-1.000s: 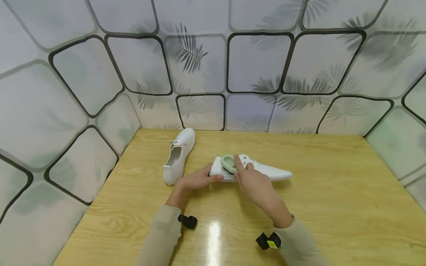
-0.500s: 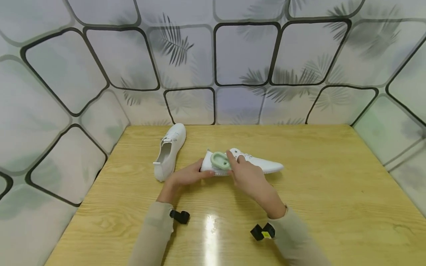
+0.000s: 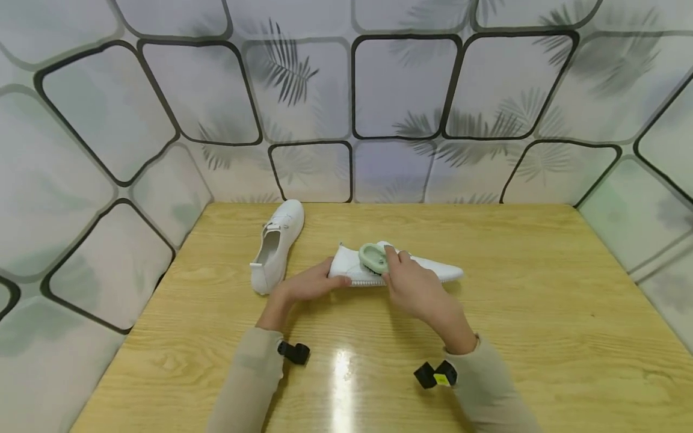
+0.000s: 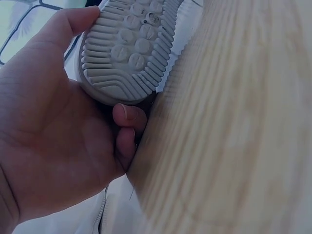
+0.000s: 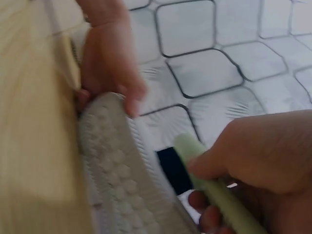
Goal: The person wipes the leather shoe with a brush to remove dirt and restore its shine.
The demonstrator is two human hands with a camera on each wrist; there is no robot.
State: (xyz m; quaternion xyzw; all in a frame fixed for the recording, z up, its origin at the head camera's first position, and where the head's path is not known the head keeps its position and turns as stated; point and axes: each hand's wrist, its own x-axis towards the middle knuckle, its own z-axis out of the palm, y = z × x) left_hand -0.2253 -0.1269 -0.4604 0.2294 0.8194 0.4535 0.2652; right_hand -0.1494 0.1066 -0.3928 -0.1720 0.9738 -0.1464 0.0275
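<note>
A white lace-up shoe [image 3: 346, 264] lies tipped on its side, toe to the right. In the left wrist view its ribbed, studded sole [image 4: 129, 48] faces the camera. My left hand [image 3: 310, 282] grips the heel, thumb along the sole edge and fingers underneath. With my right hand [image 3: 414, 288] I hold a pale green brush [image 3: 372, 257] by its handle, against the shoe's side near the opening. Dark bristles [image 5: 174, 169] show below the handle in the right wrist view. The laces are partly hidden by my right hand.
A second white shoe [image 3: 278, 246] stands upright to the left, toe pointing away, just beyond my left hand. Both shoes are on a wooden table [image 3: 514, 337]. A patterned curtain wall [image 3: 406, 90] closes off the back and sides.
The brush and my right hand have moved a little right along the shoe, toward the toe. My left hand stays on the heel. The head view has shifted slightly.
</note>
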